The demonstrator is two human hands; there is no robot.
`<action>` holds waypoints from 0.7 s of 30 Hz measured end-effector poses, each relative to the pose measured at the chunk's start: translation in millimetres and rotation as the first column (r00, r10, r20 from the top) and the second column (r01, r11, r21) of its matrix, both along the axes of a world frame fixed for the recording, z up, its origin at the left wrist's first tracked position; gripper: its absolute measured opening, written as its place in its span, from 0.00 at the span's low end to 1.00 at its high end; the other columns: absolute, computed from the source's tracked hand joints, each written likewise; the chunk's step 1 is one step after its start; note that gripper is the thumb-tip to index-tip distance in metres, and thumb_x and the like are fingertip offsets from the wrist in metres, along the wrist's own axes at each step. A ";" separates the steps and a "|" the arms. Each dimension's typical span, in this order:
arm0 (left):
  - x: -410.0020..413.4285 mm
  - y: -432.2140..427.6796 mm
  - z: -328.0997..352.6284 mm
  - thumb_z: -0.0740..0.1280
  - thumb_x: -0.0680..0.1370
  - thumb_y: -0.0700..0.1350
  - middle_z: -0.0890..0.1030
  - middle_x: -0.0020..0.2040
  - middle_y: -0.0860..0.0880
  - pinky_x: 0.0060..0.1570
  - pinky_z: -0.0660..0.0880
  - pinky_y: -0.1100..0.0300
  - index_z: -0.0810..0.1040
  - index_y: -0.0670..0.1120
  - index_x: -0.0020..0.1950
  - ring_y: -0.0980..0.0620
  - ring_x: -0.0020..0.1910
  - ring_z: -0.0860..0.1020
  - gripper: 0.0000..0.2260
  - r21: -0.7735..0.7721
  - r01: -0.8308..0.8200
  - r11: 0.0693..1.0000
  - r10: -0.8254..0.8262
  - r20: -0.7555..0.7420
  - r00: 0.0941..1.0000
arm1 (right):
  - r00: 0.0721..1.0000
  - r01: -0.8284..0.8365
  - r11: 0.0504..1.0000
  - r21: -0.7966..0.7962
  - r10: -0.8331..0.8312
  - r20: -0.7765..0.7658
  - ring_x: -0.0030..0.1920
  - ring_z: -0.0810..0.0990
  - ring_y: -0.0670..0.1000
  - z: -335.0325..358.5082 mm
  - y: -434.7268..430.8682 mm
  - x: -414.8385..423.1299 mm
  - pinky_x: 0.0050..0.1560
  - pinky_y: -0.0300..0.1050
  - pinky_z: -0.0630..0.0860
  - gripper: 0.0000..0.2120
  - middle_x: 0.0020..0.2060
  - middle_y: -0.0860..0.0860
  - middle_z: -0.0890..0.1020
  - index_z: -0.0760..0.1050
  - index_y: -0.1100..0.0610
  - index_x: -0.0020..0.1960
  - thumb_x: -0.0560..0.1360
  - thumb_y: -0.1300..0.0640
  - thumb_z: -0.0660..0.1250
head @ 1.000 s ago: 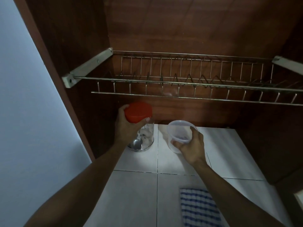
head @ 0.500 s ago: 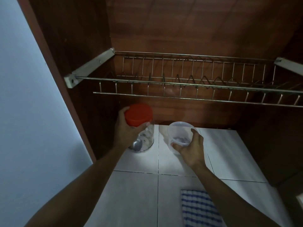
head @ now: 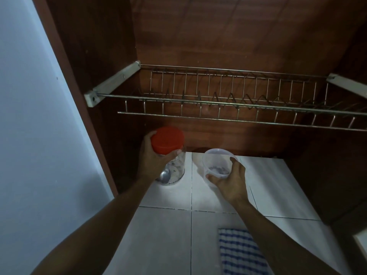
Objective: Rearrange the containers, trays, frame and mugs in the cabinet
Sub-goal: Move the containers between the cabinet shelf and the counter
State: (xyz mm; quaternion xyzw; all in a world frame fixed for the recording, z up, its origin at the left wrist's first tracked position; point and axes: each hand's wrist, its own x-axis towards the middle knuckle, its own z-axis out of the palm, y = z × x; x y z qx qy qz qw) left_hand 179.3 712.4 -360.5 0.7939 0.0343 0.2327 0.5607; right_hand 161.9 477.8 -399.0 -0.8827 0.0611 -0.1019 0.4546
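Note:
A clear jar with a red lid (head: 167,140) stands at the back left of the tiled counter, with a spoon visible inside near its base. My left hand (head: 153,159) is wrapped around its upper part just under the lid. To the right, my right hand (head: 230,180) grips a clear round plastic container (head: 216,163), holding it by its near side slightly tilted toward me; something dark lies in its bottom. Whether this container rests on the counter I cannot tell.
A bare wire dish rack (head: 228,108) spans the brown wooden cabinet (head: 218,36) above both hands. The white tiled counter (head: 164,235) runs toward me, with a blue-and-white checked cloth (head: 240,253) near the bottom edge. A pale wall (head: 29,135) is at left.
The clear container in my right hand has sunk a little and tilted. My left hand and the red-lidded jar have stayed in place.

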 end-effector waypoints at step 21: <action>-14.9 5.7 15.4 0.80 0.64 0.50 0.62 0.74 0.48 0.66 0.70 0.47 0.60 0.52 0.76 0.45 0.70 0.67 0.46 0.032 0.032 0.999 -0.031 -0.043 0.999 | 0.999 0.039 0.996 -0.086 -0.042 -0.029 0.69 0.69 0.57 19.6 -4.6 -21.1 0.65 0.57 0.73 0.45 0.72 0.52 0.62 0.55 0.51 0.76 0.68 0.36 0.72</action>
